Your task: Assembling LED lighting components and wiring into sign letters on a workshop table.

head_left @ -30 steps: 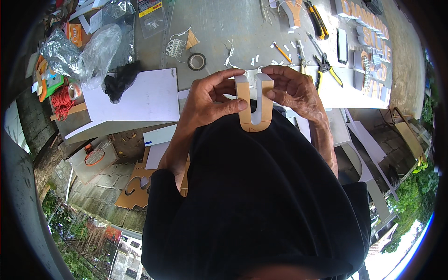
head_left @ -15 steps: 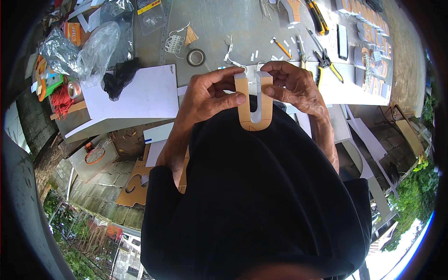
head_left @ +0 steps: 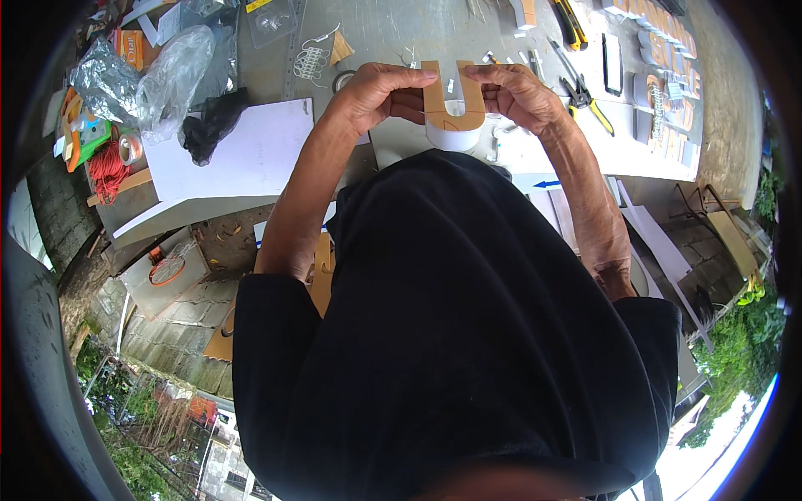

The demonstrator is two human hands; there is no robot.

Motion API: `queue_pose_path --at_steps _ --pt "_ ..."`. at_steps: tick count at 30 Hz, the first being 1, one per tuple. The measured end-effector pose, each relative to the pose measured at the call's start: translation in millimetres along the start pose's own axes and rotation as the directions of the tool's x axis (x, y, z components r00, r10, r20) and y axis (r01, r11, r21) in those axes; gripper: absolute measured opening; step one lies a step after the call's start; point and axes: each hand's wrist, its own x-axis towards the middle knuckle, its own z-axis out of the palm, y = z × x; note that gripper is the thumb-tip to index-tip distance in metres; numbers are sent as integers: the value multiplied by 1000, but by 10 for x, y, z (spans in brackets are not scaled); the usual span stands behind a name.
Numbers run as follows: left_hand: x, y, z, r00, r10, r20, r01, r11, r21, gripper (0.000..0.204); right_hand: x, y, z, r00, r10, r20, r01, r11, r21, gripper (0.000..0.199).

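Between my two hands is a U-shaped block with a tan paper-covered face and white sides [head_left: 458, 121], its two arms pointing away from me. My left hand [head_left: 378, 93] is closed on the left arm, thumb on the tan face and fingers beneath. On the right arm, my right hand [head_left: 520, 93] grips in the same way. A dark tape roll [head_left: 341, 81] shows partly behind my left hand. Pliers with yellow-and-black handles [head_left: 600, 118] lie to the right of my right hand, over a white sheet.
A yellow-and-black utility knife [head_left: 571, 29] and a phone [head_left: 612, 65] lie at the far right. Several finished block shapes [head_left: 664, 83] stand at the table's right end. Leftward are a white board [head_left: 251, 150], clear plastic [head_left: 177, 79], black cloth [head_left: 205, 138] and red cord [head_left: 109, 174].
Both hands have moved away from my body, carrying the U-shaped block farther over the table. The block has tilted, so its white curved near side now shows.
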Motion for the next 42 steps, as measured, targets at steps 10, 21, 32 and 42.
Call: queue_pose_path --at_steps 10,21,32,42 --pt "11 14 -48 1000 13 6 -13 1000 8 42 14 -19 33 1000 -7 14 7 1000 31 42" --pt "-634 405 341 781 585 219 -617 669 414 91 -659 -605 423 761 -629 155 612 620 -491 55" --pt "-835 412 481 601 759 250 -742 413 529 95 -913 -611 509 706 -694 142 647 550 -528 85" --pt "-835 371 423 615 726 308 -737 392 550 72 -929 -568 490 683 -705 190 649 466 -602 70"
